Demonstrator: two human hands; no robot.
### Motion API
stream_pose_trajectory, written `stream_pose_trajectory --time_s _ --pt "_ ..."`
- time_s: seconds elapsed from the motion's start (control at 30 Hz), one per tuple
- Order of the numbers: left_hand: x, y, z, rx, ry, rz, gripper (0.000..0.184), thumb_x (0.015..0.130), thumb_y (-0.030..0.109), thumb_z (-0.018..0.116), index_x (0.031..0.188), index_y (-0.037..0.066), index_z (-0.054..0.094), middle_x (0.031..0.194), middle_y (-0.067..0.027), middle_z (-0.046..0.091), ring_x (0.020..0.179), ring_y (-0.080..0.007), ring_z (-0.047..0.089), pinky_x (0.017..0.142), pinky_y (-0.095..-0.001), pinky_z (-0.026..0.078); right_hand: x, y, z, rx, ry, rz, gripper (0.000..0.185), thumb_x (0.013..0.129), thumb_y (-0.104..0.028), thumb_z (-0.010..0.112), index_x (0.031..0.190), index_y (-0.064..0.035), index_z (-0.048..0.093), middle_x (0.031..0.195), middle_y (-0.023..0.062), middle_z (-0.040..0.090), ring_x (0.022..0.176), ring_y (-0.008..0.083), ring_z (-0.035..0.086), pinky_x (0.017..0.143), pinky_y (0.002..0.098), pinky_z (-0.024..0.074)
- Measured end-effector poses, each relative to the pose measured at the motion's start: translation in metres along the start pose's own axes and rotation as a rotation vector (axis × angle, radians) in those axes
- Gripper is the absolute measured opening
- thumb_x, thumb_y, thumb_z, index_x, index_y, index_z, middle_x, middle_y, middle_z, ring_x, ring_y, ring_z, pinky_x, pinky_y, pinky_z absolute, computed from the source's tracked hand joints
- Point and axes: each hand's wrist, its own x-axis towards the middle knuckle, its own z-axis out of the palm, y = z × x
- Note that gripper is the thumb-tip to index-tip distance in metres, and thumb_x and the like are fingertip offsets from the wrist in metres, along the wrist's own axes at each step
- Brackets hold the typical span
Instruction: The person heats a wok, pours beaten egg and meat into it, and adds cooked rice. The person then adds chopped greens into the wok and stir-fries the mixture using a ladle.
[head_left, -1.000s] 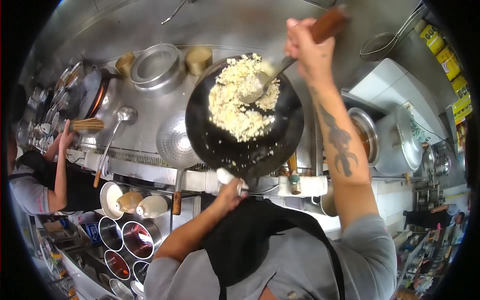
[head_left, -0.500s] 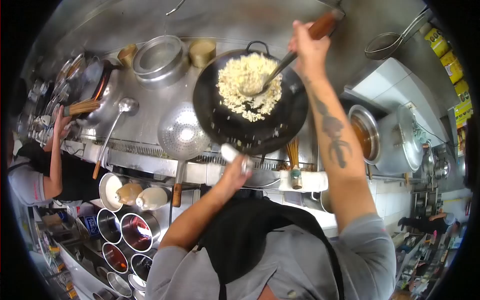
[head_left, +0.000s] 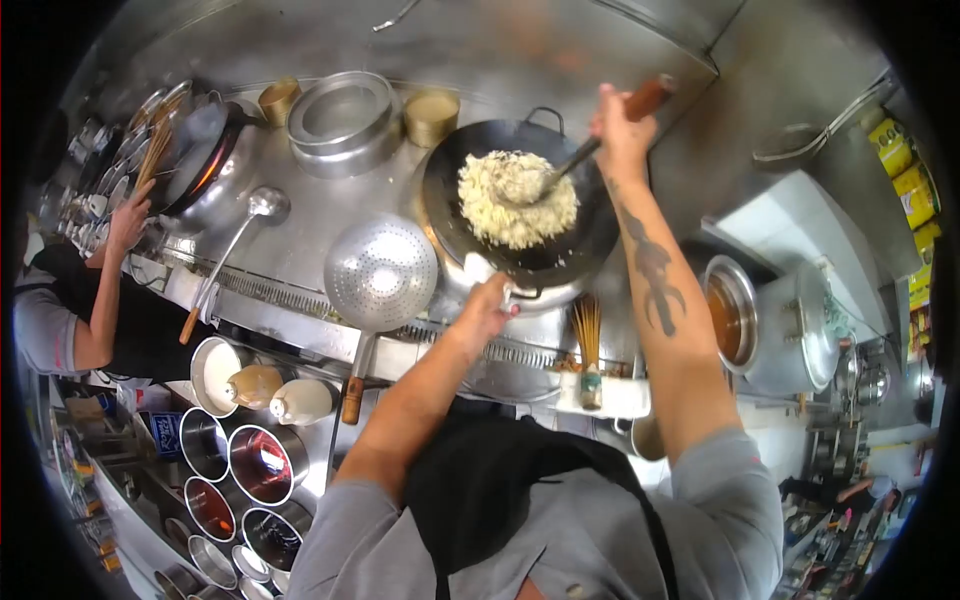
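A black wok holds a pale, loose mass of fried rice. My left hand is closed on the wok's near rim or handle, with a folded white cloth in its grip. My right hand is wrapped round the wooden handle of a ladle. The ladle slopes down to the left, and its bowl rests in the rice, partly covered. A far loop handle stands up from the wok's back rim.
Left of the wok lie a perforated strainer and another ladle. A metal pot stands behind them. Bamboo brush sits at the front edge; sauce pots are lower left. A co-worker's hand holds another brush at far left.
The wok has come down and away from me onto the burner, with my left hand following. The rice is gathered more closely round the ladle bowl. The co-worker's brush has swung upright.
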Motion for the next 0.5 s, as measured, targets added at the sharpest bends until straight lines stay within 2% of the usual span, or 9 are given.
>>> stream_pose_trajectory --time_s 0.07,0.1,0.2,0.23,0.33,0.4,0.43,0.5 --pt "-0.01 0.005 0.008 -0.024 0.027 -0.037 0.015 0.083 0.016 0.053 0.095 0.009 0.055 0.086 -0.0063 0.059 0.075 -0.0185 0.055 0.047 -0.0302 0.041 0.006 -0.039 0.008 0.105 0.077 -0.007 0.021 0.083 -0.013 0.067 0.076 -0.0052 0.049 0.057 0.0014 0.049 0.042 0.0106 0.045 0.041 0.0245 0.0377" --pt "-0.012 0.008 0.011 -0.015 0.036 -0.062 0.014 0.084 0.017 0.052 0.096 0.01 0.055 0.087 -0.0045 0.058 0.077 -0.0171 0.054 0.05 -0.0299 0.041 0.006 -0.048 0.009 0.214 0.011 -0.081 0.02 0.083 -0.012 0.066 0.076 -0.005 0.048 0.058 0.0007 0.047 0.042 0.0105 0.043 0.041 0.0248 0.038" --pt "-0.01 0.005 0.006 -0.011 0.05 -0.093 0.013 0.085 0.018 0.052 0.096 0.012 0.055 0.087 -0.0029 0.057 0.078 -0.0158 0.052 0.052 -0.0298 0.04 -0.012 -0.015 0.014 0.07 -0.18 -0.132 0.019 0.083 -0.011 0.065 0.076 -0.0052 0.048 0.057 -0.0002 0.045 0.042 0.0103 0.042 0.041 0.0253 0.0375" --pt "-0.009 0.006 0.007 -0.014 0.048 -0.087 0.013 0.084 0.018 0.053 0.096 0.012 0.055 0.087 -0.0029 0.057 0.078 -0.0158 0.052 0.052 -0.0299 0.04 -0.016 0.001 0.025 0.081 -0.235 0.093 0.018 0.084 -0.01 0.065 0.077 -0.0053 0.048 0.059 0.0008 0.048 0.042 0.0101 0.043 0.04 0.0254 0.0366" --pt "-0.01 0.006 0.008 -0.027 0.049 -0.095 0.014 0.084 0.018 0.053 0.096 0.012 0.055 0.087 -0.0034 0.057 0.078 -0.0161 0.052 0.051 -0.0303 0.041 0.014 -0.017 0.036 -0.112 -0.154 0.026 0.02 0.083 -0.013 0.067 0.078 -0.0047 0.048 0.06 0.0018 0.051 0.041 0.0097 0.044 0.039 0.0248 0.0353" --pt "-0.008 0.006 0.007 -0.022 0.033 -0.079 0.013 0.083 0.018 0.053 0.094 0.01 0.054 0.085 -0.0063 0.059 0.074 -0.0186 0.055 0.047 -0.0303 0.041 0.017 -0.023 0.029 -0.08 -0.095 -0.073 0.023 0.083 -0.014 0.067 0.074 -0.0057 0.047 0.059 0.0009 0.049 0.041 0.0096 0.043 0.039 0.0244 0.035" --pt "-0.007 0.005 0.005 -0.022 0.026 -0.073 0.013 0.083 0.017 0.053 0.094 0.009 0.054 0.084 -0.0077 0.059 0.073 -0.0198 0.056 0.045 -0.0302 0.042 0.007 -0.028 0.027 0.057 -0.09 -0.084 0.025 0.084 -0.013 0.066 0.07 -0.0071 0.046 0.059 0.0002 0.048 0.041 0.0094 0.042 0.039 0.0242 0.0348" --pt "-0.009 0.007 0.007 -0.037 0.064 -0.087 0.013 0.083 0.017 0.054 0.093 0.009 0.054 0.084 -0.0084 0.059 0.073 -0.0202 0.056 0.046 -0.0303 0.042 -0.005 0.016 0.03 0.125 -0.183 -0.001 0.027 0.083 -0.018 0.067 0.067 -0.006 0.048 0.056 0.0004 0.048 0.042 0.0088 0.044 0.04 0.025 0.0359"
